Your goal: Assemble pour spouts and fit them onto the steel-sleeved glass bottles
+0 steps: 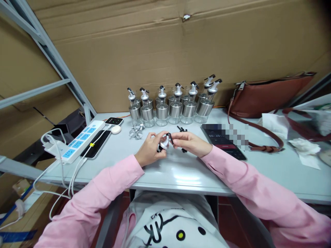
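My left hand [150, 148] is closed around a small white pourer spout [163, 143] with a black part. My right hand [190, 143] pinches the black flip cap [170, 137] at the top of the same spout. Both hands meet over the middle of the grey table [181, 172]. Behind them stands a row of several glass oil bottles [176, 106] with steel bands and pourer tops. Loose metal rings [137, 131] lie left of my hands, and small black parts [182, 130] lie just beyond my right hand.
A white power strip [80, 139], a black phone [97, 144] on a cable, a small black device [114, 121] and a white puck [116, 129] lie at the left. A phone showing a timer [223, 144], a brown bag [269, 94] with strap and crumpled tissues [303, 146] lie right. Cardboard wall behind.
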